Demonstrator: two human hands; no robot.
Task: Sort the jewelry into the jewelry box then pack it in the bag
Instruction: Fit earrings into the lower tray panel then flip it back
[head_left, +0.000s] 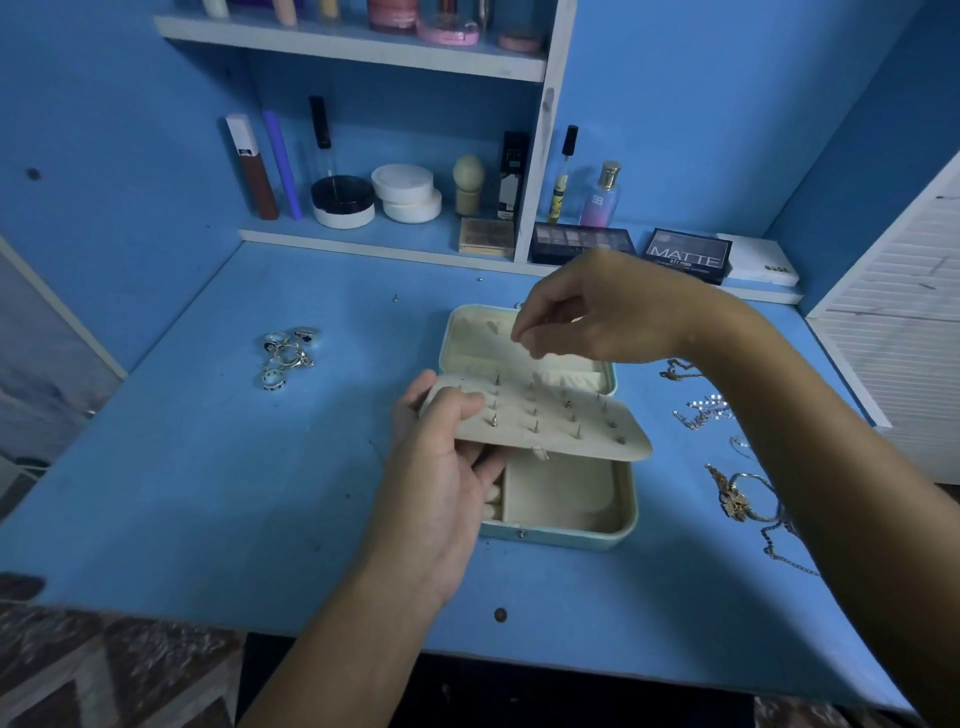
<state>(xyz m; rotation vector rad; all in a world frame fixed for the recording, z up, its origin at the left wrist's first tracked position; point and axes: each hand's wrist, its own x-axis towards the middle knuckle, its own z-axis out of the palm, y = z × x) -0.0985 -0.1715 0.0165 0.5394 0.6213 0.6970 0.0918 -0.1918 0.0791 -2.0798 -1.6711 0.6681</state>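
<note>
A pale blue jewelry box (566, 535) lies open in the middle of the blue desk, cream inside. My left hand (441, 457) grips the left end of its cream earring panel (561, 423), held up over the lower tray; several earring posts stick out of the panel. My right hand (587, 312) hovers over the open lid (472, 338) with fingertips pinched together; whether they hold something is too small to tell. A heap of rings (288, 353) lies to the left. Gold chains and bracelets (743, 493) lie to the right, partly under my right forearm.
Cosmetics stand along the low back shelf: tubes, round jars (405, 192), a perfume bottle (602, 195) and eyeshadow palettes (688, 254). Two tiny studs (395, 298) lie on the desk behind the box. A white louvred panel (904, 332) stands at the right.
</note>
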